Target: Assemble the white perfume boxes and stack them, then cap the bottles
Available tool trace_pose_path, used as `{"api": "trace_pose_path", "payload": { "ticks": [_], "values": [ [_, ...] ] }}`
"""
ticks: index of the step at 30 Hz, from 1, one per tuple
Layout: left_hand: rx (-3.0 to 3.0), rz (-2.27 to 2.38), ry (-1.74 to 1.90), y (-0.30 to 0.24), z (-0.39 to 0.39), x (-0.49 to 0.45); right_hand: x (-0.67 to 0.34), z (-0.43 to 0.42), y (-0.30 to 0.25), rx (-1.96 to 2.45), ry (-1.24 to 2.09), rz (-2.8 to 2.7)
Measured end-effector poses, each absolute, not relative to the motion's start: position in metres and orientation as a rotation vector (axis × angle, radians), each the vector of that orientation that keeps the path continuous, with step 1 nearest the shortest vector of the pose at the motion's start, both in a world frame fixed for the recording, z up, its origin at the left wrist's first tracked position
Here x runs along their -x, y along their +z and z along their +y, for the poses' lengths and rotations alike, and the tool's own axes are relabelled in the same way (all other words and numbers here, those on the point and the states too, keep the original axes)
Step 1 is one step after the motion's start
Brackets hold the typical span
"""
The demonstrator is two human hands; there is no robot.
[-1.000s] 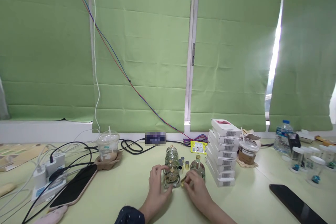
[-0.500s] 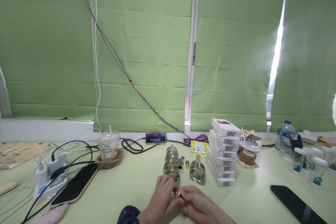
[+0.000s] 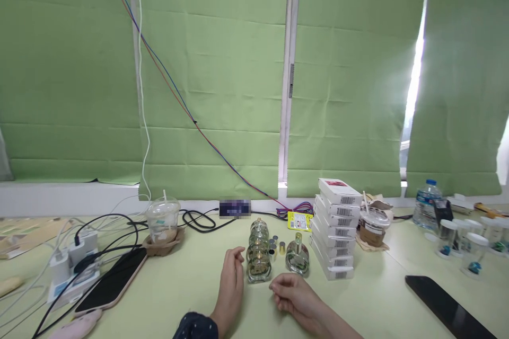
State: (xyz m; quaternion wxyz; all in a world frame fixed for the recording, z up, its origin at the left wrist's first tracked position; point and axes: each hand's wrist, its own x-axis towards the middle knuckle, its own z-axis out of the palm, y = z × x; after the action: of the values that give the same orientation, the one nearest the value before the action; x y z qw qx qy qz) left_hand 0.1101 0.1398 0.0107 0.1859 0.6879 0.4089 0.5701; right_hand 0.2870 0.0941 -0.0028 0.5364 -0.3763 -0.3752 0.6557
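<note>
My left hand (image 3: 231,282) is beside the front of a row of clear glass perfume bottles (image 3: 259,269) with gold-coloured necks. Its fingers are stretched out, slightly bent at the tips, and hold nothing visible. To the right of the row's front end, my right hand (image 3: 295,296) hovers low over the table with fingers curled and tips together. Whatever may be in that pinch is hidden. A separate perfume bottle (image 3: 297,259) with a gold neck stands beyond the right hand. Several small caps, including a gold cap (image 3: 282,248), stand between this bottle and the row.
A stack of white boxes (image 3: 337,246) rises right of the bottles, with an iced drink cup (image 3: 374,226) behind. Clear jars (image 3: 475,254) and a black phone (image 3: 445,307) lie farther right. Leftward are another phone (image 3: 113,280), cables, a power strip (image 3: 73,280) and a plastic cup (image 3: 163,220).
The hands have parted; the small gold piece held between them has gone from sight. My left hand moved left and up, exposing the front bottle. The view has shifted slightly.
</note>
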Motion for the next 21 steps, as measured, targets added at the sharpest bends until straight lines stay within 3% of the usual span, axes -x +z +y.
{"api": "trace_pose_path", "payload": {
  "ticks": [9,21],
  "values": [
    [-2.129,1.076,1.266,0.008,0.140,-0.111,-0.294,0.098,0.003,0.925,1.280,-0.997],
    [-2.159,0.946,1.127,0.012,0.127,-0.112,-0.299,0.094,0.026,0.835,1.060,-1.109]
  ]
}}
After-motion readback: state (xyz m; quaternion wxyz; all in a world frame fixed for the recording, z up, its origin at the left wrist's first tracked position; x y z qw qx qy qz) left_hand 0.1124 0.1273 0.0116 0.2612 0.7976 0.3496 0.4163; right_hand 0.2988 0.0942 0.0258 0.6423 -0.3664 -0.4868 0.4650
